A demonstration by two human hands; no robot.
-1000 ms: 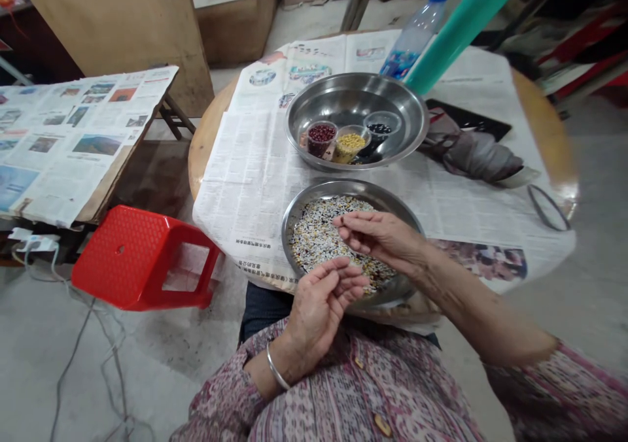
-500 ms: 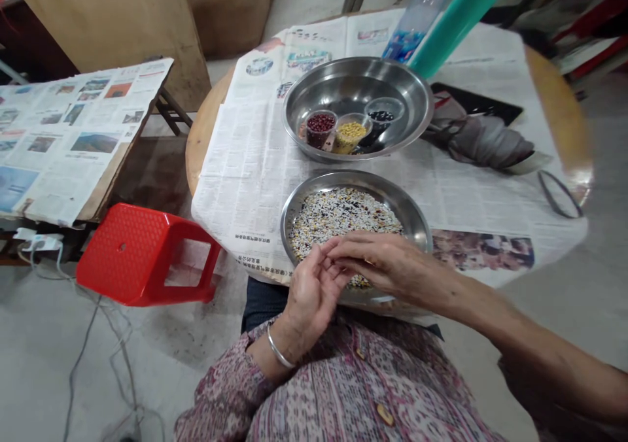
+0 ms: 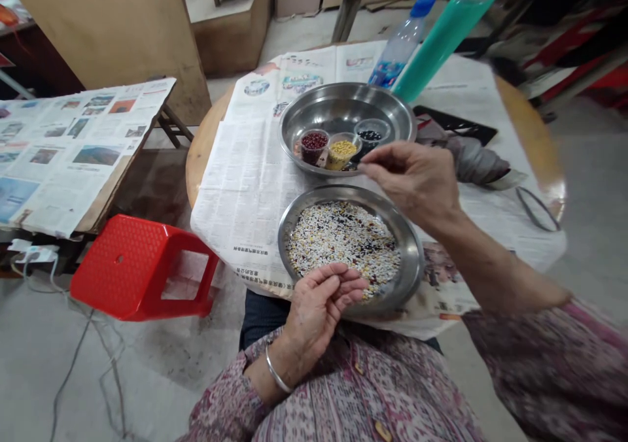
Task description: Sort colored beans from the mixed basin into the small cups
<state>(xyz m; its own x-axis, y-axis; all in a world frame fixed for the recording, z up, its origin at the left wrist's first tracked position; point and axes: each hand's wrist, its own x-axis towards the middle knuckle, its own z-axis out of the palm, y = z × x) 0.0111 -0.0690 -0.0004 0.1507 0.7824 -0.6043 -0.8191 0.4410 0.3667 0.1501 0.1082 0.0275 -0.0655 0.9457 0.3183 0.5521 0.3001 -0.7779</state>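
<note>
Grains [image 3: 343, 233] of white, yellow, black and dark red are spread across the near basin [image 3: 415, 269], just beyond the left hand [image 3: 316, 311] and below the right hand [image 3: 417, 180]. The left hand is held palm up by the basin's near rim, half open, fingers loosely curled and thumb laid in toward them; whether anything is cupped there cannot be told. And out in front, the right hand is stretched past the grains, thumb and forefinger brought together in a pinch at the near side of the far basin [image 3: 338, 105]; whether a grain is gripped between them cannot be made out.

Just past that pinch, three clear cups are grouped inside the far basin: the cup of red beans [image 3: 314, 144] leftmost, the cup of yellow beans [image 3: 342, 151] in the middle, the cup of black beans [image 3: 371, 131] set farther back on the right.

Under both hands, the worktop [image 3: 199, 161] is covered with newspaper [image 3: 235, 161]. Beyond the right hand, a blue-capped bottle [image 3: 395, 53] and a green tube [image 3: 441, 36] are seen; to its right, a grey bundle [image 3: 478, 161] is laid. Well left of the left hand, a red stool [image 3: 127, 265] is placed.
</note>
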